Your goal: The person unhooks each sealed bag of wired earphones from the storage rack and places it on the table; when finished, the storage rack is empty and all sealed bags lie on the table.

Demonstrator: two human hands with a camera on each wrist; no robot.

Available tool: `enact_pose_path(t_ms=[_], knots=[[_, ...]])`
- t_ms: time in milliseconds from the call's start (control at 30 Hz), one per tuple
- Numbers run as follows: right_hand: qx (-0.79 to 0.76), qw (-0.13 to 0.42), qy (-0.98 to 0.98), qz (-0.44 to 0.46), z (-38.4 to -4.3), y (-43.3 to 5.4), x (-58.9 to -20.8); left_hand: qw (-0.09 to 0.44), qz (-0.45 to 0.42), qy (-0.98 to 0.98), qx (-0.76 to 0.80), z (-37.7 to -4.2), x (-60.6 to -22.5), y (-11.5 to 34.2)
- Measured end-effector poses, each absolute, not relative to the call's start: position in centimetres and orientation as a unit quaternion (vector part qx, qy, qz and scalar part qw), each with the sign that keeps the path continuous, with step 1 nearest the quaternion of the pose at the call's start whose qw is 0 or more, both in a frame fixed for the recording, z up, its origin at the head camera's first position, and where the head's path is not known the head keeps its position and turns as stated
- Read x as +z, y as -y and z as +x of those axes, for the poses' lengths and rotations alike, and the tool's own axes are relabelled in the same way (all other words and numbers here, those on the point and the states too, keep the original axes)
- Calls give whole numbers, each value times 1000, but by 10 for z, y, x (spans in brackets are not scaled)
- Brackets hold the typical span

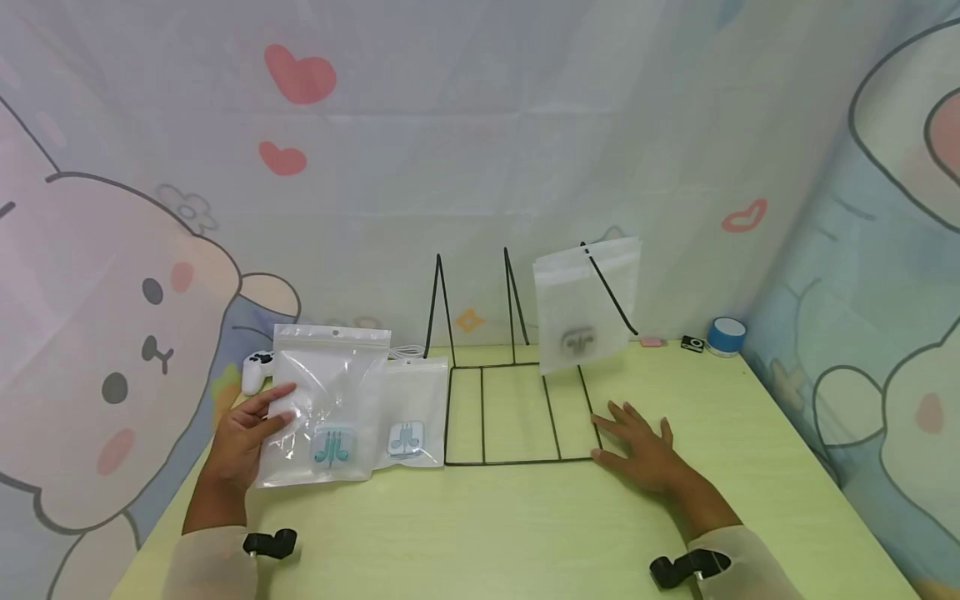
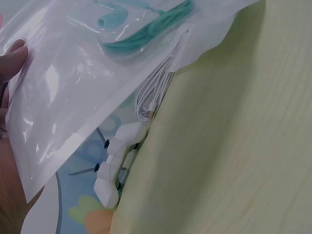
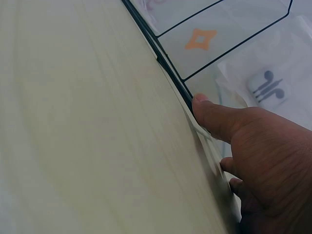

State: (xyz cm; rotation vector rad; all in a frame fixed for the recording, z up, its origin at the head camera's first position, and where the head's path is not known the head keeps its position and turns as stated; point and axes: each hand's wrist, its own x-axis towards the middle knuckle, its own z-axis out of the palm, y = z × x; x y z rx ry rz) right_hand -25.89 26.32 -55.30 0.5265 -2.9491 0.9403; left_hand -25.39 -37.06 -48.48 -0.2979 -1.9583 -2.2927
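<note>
My left hand (image 1: pixel 238 442) pinches the left edge of a clear zip bag (image 1: pixel 300 371) that holds teal earphones (image 1: pixel 332 448) in a case. In the left wrist view the bag (image 2: pixel 58 97) is close, with thumb and fingers at its edge. Behind it, a smaller zip bag (image 1: pixel 435 392) contains white-cased earphones (image 1: pixel 406 437). A black wire rack (image 1: pixel 483 417) with upright prongs stands on the table. At the rack's front right corner rests my right hand (image 1: pixel 645 450), fingers spread, the thumb touching the wire. On the rack's right prong hangs a zip bag (image 1: pixel 558 292) with dark earphones (image 1: pixel 577 340).
A white game controller (image 1: pixel 255 372) and a coiled white cable (image 1: pixel 406 352) lie behind the left bags. Toward the back right are a pink block (image 1: pixel 652 342), a small black device (image 1: pixel 692 343) and a blue-and-white round container (image 1: pixel 727 335). A printed curtain (image 1: pixel 480 150) hangs behind the table.
</note>
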Motion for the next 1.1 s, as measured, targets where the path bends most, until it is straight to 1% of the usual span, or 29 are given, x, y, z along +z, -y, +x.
enact_pose_path(t_ms=[133,300,433,667,900,1100], knots=[[297,2,941,166,-258,-264,-551,57,-75,657,-748,-258,-487,379],[298,4,940,166,-259,-264,-551,62,-19,689,-722,-262,-488,387],[301,2,939,167,-258,-263,-553,55,18,723,-688,-263,-489,395],[297,-2,941,163,-259,-265,-554,44,40,780,-623,-267,-485,410],[298,4,940,166,-260,-265,-554,30,71,826,-559,-272,-482,413],[297,2,940,166,-260,-265,-555,12,79,849,-523,-278,-481,417]])
